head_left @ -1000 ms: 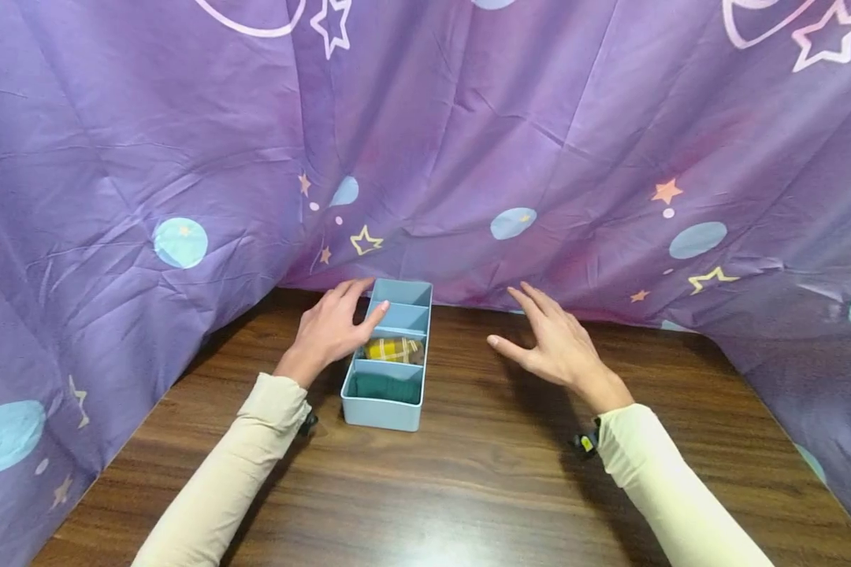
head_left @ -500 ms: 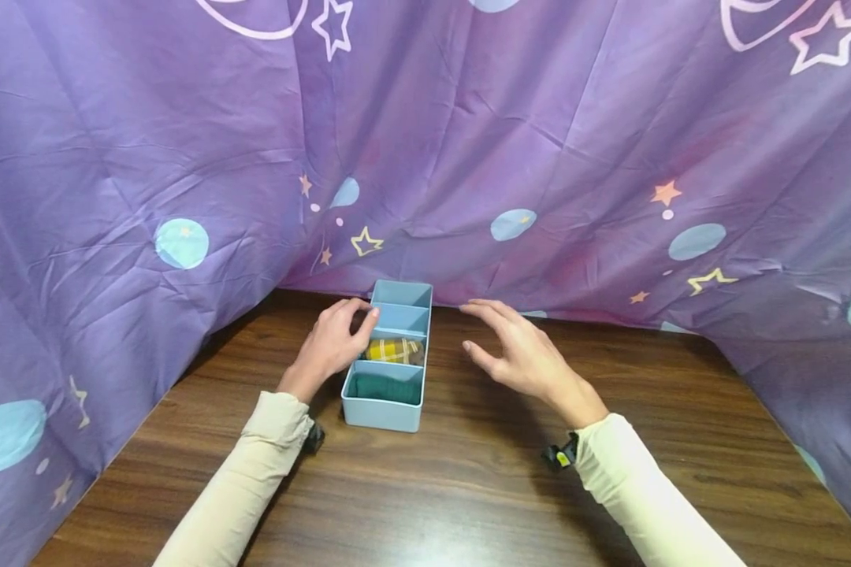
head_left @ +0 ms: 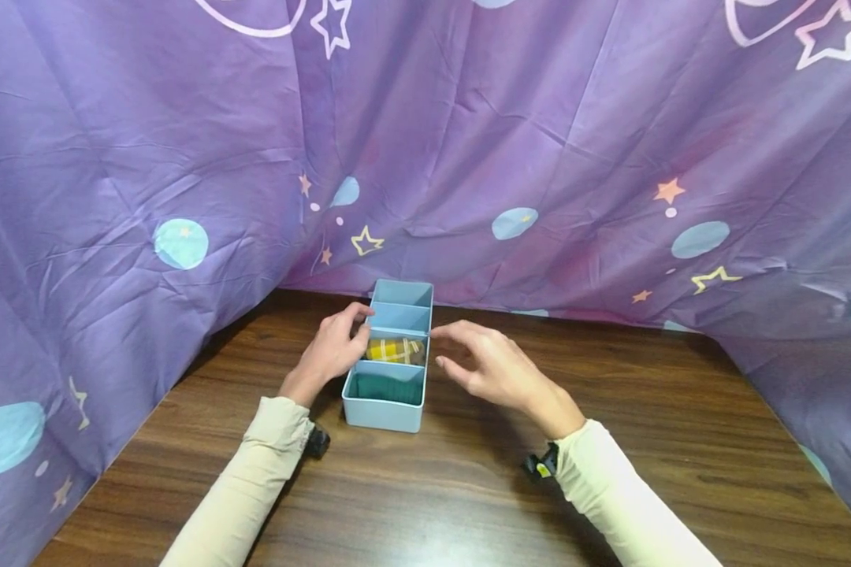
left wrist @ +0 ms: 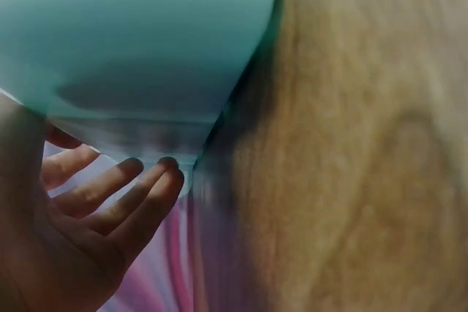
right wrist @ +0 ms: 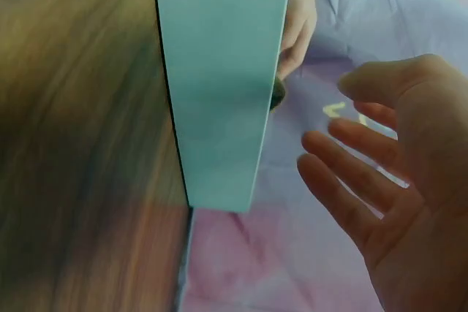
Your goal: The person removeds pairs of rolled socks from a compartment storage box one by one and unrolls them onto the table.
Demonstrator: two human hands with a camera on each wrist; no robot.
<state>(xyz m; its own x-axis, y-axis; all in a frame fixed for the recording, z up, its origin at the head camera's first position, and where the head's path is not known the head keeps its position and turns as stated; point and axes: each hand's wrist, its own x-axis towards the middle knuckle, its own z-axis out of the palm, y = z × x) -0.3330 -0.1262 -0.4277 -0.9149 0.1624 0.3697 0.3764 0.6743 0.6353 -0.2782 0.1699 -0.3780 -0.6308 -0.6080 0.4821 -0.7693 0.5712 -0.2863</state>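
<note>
Left hand fingers on organizer box wall | right hand spread, hovering, empty

Box between hands, apparently touching left.

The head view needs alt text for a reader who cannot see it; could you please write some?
A left hand touches a blue divided box on a wooden table, while the right hand hovers open beside it. Purple starry cloth hangs behind.

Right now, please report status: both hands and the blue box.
Left hand rests on the left wall of the light blue plastic four-compartment box. Right hand open, beside its right rim, holding nothing. Yellow plaid roll and green cloth inside. Nothing in the way.
</note>
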